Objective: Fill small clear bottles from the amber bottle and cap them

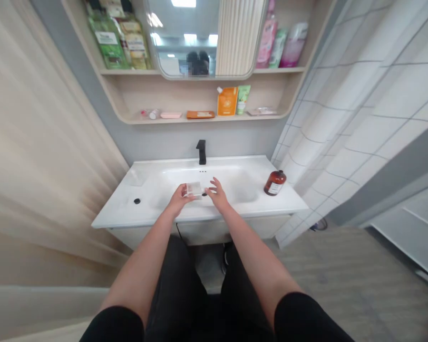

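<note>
My left hand [179,197] is closed around the left end of a small clear box [194,189], held over the white sink basin [239,184]. Its contents, if any, are too faint to make out. Just to the right of the box is my right hand [218,194], fingers spread, with a fingertip close to the box's right end; whether it touches cannot be told. Behind both hands stands a black faucet [201,153]. The dark drain [204,194] shows between the box and my right hand.
An amber bottle [275,183] stands on the counter's right side. A clear, cup-like thing [137,177] and a black round piece [137,201] are at left. Above, the shelf [128,119] carries an orange pouch [227,101], a green tube [243,99] and other toiletries. Curtains flank both sides.
</note>
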Demonstrator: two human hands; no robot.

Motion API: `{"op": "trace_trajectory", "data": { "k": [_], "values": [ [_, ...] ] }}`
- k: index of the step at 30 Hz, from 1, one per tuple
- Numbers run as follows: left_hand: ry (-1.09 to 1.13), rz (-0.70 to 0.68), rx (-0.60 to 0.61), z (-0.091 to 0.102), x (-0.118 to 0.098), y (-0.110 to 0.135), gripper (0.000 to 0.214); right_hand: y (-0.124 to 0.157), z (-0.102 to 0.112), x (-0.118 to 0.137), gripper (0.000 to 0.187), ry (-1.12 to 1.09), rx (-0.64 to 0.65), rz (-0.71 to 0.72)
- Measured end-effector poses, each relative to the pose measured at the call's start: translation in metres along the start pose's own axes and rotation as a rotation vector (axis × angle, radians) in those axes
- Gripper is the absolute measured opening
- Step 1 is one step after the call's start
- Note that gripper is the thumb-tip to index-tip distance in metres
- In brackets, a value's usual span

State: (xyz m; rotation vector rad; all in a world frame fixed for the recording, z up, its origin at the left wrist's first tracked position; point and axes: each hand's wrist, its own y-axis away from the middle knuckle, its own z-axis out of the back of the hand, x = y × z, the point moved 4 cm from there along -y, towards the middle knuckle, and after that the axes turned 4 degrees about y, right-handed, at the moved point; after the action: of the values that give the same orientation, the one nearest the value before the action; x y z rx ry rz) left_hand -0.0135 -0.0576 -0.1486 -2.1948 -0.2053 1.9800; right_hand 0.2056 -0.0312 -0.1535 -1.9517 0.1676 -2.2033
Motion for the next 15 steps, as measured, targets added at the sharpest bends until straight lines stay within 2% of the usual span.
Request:
{"op": "trace_trajectory", "data": {
  "k": [2,3,5,7,9,10,12,15],
  "values": [
    [0.019,-0.013,-0.027,0.002,0.0,0.0,0.073,0.003,0.031,0.012,0.084,0.102,-0.158,0.089],
    [0.023,-0.015,-0.04,0.003,0.001,0.0,0.073,0.007,0.053,0.018,0.079,0.172,-0.247,0.148],
    [0.032,-0.007,-0.06,0.005,0.001,0.001,0.073,0.017,0.111,0.03,0.064,0.337,-0.467,0.249],
    [0.059,0.015,-0.069,0.005,0.001,0.0,0.073,0.03,0.175,0.036,0.058,0.499,-0.699,0.321],
    [0.097,0.028,-0.075,0.005,0.001,0.0,0.074,0.041,0.233,0.034,0.065,0.622,-0.901,0.339],
    [0.116,0.031,-0.076,0.006,0.001,-0.001,0.074,0.044,0.257,0.031,0.074,0.669,-0.957,0.335],
    [0.158,0.033,-0.086,0.006,0.002,-0.002,0.074,0.043,0.291,0.021,0.097,0.708,-0.968,0.294],
    [0.216,0.05,-0.096,0.008,0.005,-0.002,0.074,0.026,0.309,-0.002,0.121,0.615,-0.773,0.123]
  ]
}}
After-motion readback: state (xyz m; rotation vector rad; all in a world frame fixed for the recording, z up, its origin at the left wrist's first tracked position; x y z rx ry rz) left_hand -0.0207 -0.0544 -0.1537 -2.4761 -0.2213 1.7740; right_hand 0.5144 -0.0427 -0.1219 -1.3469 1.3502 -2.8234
